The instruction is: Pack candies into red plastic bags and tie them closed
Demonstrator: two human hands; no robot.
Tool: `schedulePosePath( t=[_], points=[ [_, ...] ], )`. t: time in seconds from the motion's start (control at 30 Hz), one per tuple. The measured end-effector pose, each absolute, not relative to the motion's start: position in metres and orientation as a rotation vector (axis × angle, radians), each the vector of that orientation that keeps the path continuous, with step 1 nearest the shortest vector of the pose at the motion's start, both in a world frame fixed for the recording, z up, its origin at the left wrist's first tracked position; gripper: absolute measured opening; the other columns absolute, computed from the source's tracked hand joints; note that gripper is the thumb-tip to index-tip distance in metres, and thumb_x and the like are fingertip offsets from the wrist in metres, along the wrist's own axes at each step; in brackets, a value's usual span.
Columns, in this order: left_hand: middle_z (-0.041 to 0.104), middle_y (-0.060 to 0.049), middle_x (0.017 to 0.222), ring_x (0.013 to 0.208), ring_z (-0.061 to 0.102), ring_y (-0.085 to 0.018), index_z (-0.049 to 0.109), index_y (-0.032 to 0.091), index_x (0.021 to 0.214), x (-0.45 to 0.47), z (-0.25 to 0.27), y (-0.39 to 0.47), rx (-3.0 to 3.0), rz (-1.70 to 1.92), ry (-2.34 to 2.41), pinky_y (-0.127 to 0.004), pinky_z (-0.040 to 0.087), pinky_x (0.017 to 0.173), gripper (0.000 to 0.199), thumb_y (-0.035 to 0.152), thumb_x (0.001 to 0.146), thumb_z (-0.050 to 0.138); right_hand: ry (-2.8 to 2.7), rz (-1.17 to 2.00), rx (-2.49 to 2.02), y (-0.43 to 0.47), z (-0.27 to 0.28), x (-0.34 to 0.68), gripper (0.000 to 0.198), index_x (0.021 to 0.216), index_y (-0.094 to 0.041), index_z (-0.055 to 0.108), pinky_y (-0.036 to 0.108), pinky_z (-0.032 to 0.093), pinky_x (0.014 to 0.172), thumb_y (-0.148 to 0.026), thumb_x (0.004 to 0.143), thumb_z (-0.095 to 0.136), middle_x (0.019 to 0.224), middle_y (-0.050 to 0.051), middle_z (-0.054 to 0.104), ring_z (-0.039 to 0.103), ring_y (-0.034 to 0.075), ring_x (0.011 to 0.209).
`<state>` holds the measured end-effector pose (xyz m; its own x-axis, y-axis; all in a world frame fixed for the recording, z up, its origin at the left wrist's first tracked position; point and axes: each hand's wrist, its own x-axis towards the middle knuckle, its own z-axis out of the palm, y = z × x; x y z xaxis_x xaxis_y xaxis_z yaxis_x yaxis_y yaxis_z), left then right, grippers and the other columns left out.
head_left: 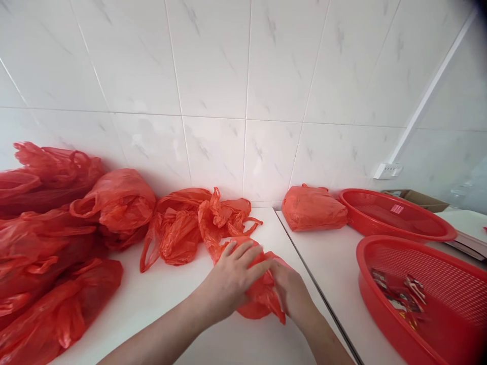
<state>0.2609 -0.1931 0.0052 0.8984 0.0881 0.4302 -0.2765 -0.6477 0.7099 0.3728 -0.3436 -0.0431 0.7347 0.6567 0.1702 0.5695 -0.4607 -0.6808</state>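
A crumpled red plastic bag (262, 296) lies on the white table between my two hands. Over its upper left side rests my left hand (236, 276), fingers stretched out and apart, the thumb reaching toward the right hand. My right hand (289, 284) is closed round the bag's right side, with its fingertips partly hidden. A loose end of the bag hangs down beside the right palm. Just behind, another red plastic bag (216, 218) with loose handles touches or nearly touches this one; I cannot tell which.
Several filled red bags (41, 284) are heaped at the left. A bundled red bag (314, 208) stands by the tiled wall (213, 152). On the right are a red basket (403, 213) and a nearer basket (375, 304) holding small packets (403, 296). A seam divides the tabletop.
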Motion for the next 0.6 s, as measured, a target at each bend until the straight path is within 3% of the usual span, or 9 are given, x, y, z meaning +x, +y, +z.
schedulePosePath(
  t=[0.07, 0.1, 0.13, 0.23, 0.3, 0.4, 0.5, 0.6],
  points=[
    [0.069, -0.004, 0.084, 0.089, 0.062, -0.026, 0.063, 0.021, 0.072, 0.273, 0.004, -0.182, 1.941, 0.558, 0.102, -0.043, 0.043, 0.092, 0.010, 0.015, 0.066, 0.067, -0.933, 0.144, -2.196, -0.345, -0.042, 0.375, 0.015, 0.088, -0.026, 0.056, 0.024, 0.040, 0.060, -0.026, 0.073, 0.057, 0.079, -0.004, 0.066, 0.060, 0.016, 0.070],
    [0.066, -0.003, 0.075, 0.079, 0.062, -0.023, 0.060, 0.020, 0.070, 0.277, 0.003, -0.172, 1.822, 0.593, 0.204, -0.039, 0.047, 0.082, 0.002, 0.021, 0.071, 0.062, -0.915, 0.133, -2.211, -0.347, -0.041, 0.379, 0.018, 0.090, -0.026, 0.054, 0.024, 0.040, 0.061, -0.027, 0.073, 0.059, 0.081, -0.004, 0.066, 0.061, 0.016, 0.071],
    [0.064, -0.003, 0.074, 0.074, 0.062, -0.021, 0.059, 0.020, 0.073, 0.280, 0.002, -0.160, 1.735, 0.636, 0.280, -0.036, 0.048, 0.076, 0.008, 0.027, 0.077, 0.055, -0.885, 0.111, -2.229, -0.349, -0.041, 0.384, 0.021, 0.091, -0.026, 0.051, 0.024, 0.040, 0.062, -0.028, 0.073, 0.061, 0.084, -0.004, 0.067, 0.062, 0.016, 0.073],
    [0.064, -0.006, 0.087, 0.074, 0.062, -0.018, 0.055, 0.021, 0.088, 0.275, -0.002, -0.127, 1.536, 0.697, 0.409, -0.032, 0.050, 0.069, 0.021, 0.032, 0.083, 0.038, -0.843, -0.010, -2.308, -0.359, -0.039, 0.398, 0.018, 0.084, -0.025, 0.047, 0.024, 0.039, 0.063, -0.032, 0.076, 0.061, 0.081, -0.004, 0.066, 0.062, 0.015, 0.073],
    [0.064, -0.008, 0.089, 0.074, 0.062, -0.019, 0.054, 0.019, 0.087, 0.263, -0.006, -0.117, 1.455, 0.653, 0.448, -0.033, 0.051, 0.068, 0.018, 0.030, 0.079, 0.043, -0.926, -0.096, -2.365, -0.364, -0.037, 0.401, 0.013, 0.076, -0.024, 0.047, 0.024, 0.037, 0.060, -0.032, 0.082, 0.055, 0.073, -0.005, 0.063, 0.059, 0.015, 0.068],
    [0.063, -0.008, 0.096, 0.083, 0.062, -0.021, 0.055, 0.019, 0.092, 0.240, -0.007, -0.124, 1.416, 0.587, 0.447, -0.034, 0.052, 0.071, 0.018, 0.024, 0.075, 0.053, -1.081, -0.185, -2.406, -0.365, -0.032, 0.396, 0.025, 0.071, -0.023, 0.051, 0.025, 0.034, 0.058, -0.028, 0.092, 0.040, 0.069, -0.004, 0.061, 0.055, 0.014, 0.065],
    [0.058, -0.005, 0.111, 0.102, 0.057, -0.020, 0.053, 0.026, 0.107, 0.221, 0.005, -0.147, 1.605, 0.892, 0.341, -0.032, 0.049, 0.083, 0.027, 0.020, 0.081, 0.056, -1.169, -0.207, -2.405, -0.359, -0.028, 0.384, 0.032, 0.075, -0.024, 0.059, 0.027, 0.037, 0.061, -0.025, 0.095, 0.034, 0.075, -0.001, 0.064, 0.057, 0.016, 0.071],
    [0.059, -0.004, 0.104, 0.096, 0.057, -0.017, 0.058, 0.028, 0.107, 0.215, 0.025, -0.177, 2.117, 0.986, -0.106, -0.029, 0.047, 0.084, 0.027, 0.013, 0.085, 0.052, -1.248, -0.129, -2.344, -0.349, -0.028, 0.368, 0.019, 0.089, -0.025, 0.065, 0.028, 0.041, 0.067, -0.027, 0.089, 0.046, 0.086, 0.001, 0.067, 0.060, 0.018, 0.081]
  ],
)
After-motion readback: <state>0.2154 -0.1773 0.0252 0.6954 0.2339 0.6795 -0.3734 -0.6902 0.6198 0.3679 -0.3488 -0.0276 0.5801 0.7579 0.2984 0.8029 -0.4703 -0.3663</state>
